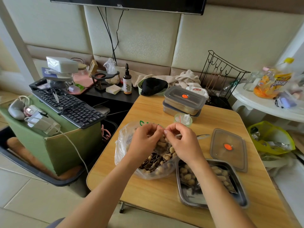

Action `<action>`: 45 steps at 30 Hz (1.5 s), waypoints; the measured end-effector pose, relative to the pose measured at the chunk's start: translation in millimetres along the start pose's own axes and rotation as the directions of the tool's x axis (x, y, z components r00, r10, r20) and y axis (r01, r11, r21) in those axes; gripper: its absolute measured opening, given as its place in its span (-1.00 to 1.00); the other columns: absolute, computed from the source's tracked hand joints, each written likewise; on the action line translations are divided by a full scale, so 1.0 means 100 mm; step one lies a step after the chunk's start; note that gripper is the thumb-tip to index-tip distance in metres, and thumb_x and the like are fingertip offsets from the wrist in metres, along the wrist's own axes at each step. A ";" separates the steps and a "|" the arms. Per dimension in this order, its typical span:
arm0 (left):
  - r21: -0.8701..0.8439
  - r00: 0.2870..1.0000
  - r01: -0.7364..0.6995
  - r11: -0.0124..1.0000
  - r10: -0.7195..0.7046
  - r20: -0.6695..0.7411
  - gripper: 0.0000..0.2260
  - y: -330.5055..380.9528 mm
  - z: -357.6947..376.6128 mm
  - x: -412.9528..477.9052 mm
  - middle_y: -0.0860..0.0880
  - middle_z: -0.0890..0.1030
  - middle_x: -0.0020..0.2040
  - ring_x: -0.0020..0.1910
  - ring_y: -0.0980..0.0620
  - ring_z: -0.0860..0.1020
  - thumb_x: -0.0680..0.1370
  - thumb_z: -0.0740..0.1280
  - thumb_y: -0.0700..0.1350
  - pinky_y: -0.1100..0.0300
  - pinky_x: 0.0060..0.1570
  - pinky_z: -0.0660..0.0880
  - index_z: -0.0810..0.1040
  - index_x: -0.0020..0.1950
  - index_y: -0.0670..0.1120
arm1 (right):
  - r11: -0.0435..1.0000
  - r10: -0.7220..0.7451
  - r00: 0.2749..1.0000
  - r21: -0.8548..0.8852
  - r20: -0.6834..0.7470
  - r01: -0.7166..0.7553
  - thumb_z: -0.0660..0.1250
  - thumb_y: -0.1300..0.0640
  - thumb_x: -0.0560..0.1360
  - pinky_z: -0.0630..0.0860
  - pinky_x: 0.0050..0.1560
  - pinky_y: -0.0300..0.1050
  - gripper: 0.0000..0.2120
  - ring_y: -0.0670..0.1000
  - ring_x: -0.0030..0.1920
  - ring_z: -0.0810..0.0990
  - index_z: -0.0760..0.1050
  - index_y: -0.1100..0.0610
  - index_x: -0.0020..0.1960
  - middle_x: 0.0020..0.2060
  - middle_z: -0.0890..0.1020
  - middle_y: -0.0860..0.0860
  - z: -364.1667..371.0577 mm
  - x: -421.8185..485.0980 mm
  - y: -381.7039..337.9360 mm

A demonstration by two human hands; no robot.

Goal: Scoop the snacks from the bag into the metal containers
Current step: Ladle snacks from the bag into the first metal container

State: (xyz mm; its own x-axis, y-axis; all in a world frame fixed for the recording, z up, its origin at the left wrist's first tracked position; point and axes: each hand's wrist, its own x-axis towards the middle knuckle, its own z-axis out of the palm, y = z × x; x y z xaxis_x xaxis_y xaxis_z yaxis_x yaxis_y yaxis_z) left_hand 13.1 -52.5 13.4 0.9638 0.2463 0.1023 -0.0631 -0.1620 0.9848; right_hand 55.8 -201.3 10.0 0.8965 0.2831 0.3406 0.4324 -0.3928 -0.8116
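Observation:
A clear plastic bag (pixel 122 145) lies on the wooden table (pixel 158 191), holding peanuts and striped sunflower seeds (pixel 152 163). Both hands hover over its mouth. My left hand (pixel 144 140) and my right hand (pixel 182 142) each pinch the top edge of a smaller clear peanut bag (pixel 162 143), fingertips almost meeting. An open metal container (pixel 212 183) sits at the near right with peanuts and a packet inside. Its grey lid (pixel 228 149) with an orange valve lies beside it. Two stacked, lidded metal containers (pixel 183 102) stand at the table's far side.
A small green cup (pixel 183 119) with plastic in it stands behind my hands. A metal utensil handle (pixel 203 136) pokes out right of my right hand. A keyboard (pixel 69 106) rests on a green box at left; a black wire rack (pixel 222 74) and a white side table (pixel 266 104) are at right.

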 end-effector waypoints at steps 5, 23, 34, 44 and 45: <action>0.120 0.998 -0.063 0.991 0.063 0.001 -0.86 -0.02 -0.01 0.00 0.12 0.68 -0.29 -0.27 0.25 0.66 0.65 0.36 -0.12 0.37 -0.29 0.58 0.66 -0.05 -0.12 | 0.993 -0.044 0.999 -0.109 0.016 0.045 0.43 0.16 0.59 0.45 -0.20 -0.37 -0.90 -0.12 -0.14 0.58 0.63 0.07 -0.11 -0.22 0.65 -0.11 -0.04 0.02 -0.01; -0.089 0.998 0.022 0.996 -0.017 0.062 -0.87 -0.01 -0.03 -0.01 -0.10 0.73 -0.07 -0.06 -0.04 0.71 0.63 0.40 -0.05 0.07 -0.02 0.69 0.67 0.06 -0.10 | 0.967 0.109 0.991 0.223 0.079 -0.124 0.44 0.09 0.60 0.57 -0.03 -0.14 -0.90 -0.12 -0.12 0.60 0.65 0.05 -0.09 -0.24 0.65 -0.13 -0.08 0.02 0.02; 0.152 0.997 -0.080 0.985 0.076 0.031 -0.90 -0.02 -0.04 0.00 0.10 0.67 -0.21 -0.25 0.30 0.64 0.65 0.37 -0.12 0.40 -0.29 0.55 0.66 0.05 -0.12 | 0.993 0.094 0.994 0.067 0.048 -0.097 0.52 0.04 0.53 0.61 -0.12 -0.09 -0.91 -0.04 -0.16 0.66 0.67 -0.01 -0.14 -0.23 0.70 -0.06 -0.07 0.03 0.04; 0.043 0.997 -0.036 0.998 0.039 -0.071 -0.90 -0.08 -0.08 0.02 0.01 0.74 -0.21 -0.19 0.09 0.70 0.54 0.51 -0.06 0.19 -0.16 0.67 0.73 -0.08 -0.08 | 0.908 0.312 0.950 0.289 0.021 -0.304 0.53 0.09 0.53 0.52 -0.07 -0.19 -0.91 -0.08 -0.12 0.66 0.68 0.09 -0.10 -0.23 0.72 -0.06 -0.05 0.02 0.05; 0.045 0.997 -0.028 0.999 0.031 -0.075 -0.90 -0.08 -0.07 0.02 0.01 0.73 -0.21 -0.20 0.10 0.70 0.55 0.50 -0.06 0.21 -0.17 0.66 0.73 -0.08 -0.08 | 0.921 0.300 0.954 0.257 0.012 -0.293 0.52 0.09 0.54 0.52 -0.08 -0.18 -0.91 -0.08 -0.14 0.65 0.67 0.08 -0.11 -0.23 0.71 -0.06 -0.04 0.01 0.05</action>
State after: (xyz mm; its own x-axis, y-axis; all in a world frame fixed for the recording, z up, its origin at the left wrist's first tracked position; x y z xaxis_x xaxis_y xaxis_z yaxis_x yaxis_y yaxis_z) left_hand 13.7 -44.2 6.3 0.9394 0.3116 0.1432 -0.0783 -0.2116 0.9742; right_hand 59.5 -206.6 8.7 0.9837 0.1628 0.0760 0.1112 -0.2195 -0.9693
